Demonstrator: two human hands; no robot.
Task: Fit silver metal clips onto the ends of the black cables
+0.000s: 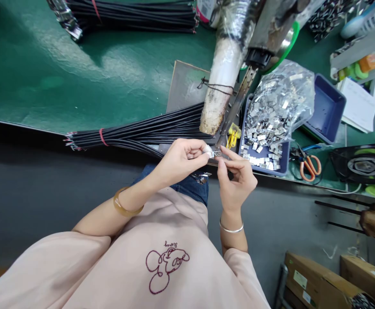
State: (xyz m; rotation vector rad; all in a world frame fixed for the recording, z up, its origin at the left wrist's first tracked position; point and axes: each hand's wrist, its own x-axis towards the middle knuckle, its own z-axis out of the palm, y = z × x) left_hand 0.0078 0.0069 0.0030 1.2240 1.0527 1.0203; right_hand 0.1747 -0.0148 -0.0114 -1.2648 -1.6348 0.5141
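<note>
My left hand [187, 156] is closed in a pinch, with white tape around a fingertip, on a small silver metal tab [217, 152]. At the tab's other end are the thumb and index finger of my right hand [235, 174], also pinched; the finer detail between the fingertips is too small to tell. Just beyond my hands lies a bundle of black cables [149, 128], tied with a red band near its left end. The tip of a plastic-wrapped white pipe [221, 81] comes down over the cables' right end, beside a slim metal arm [239, 103].
Right of my hands, a blue tray [282, 167] holds many metal tabs under a clear plastic bag [280, 94]. Orange-handled pliers [310, 167], a second blue tray [327, 103] and a black fan [364, 165] are farther right. Another cable bundle [142, 17] lies at the back.
</note>
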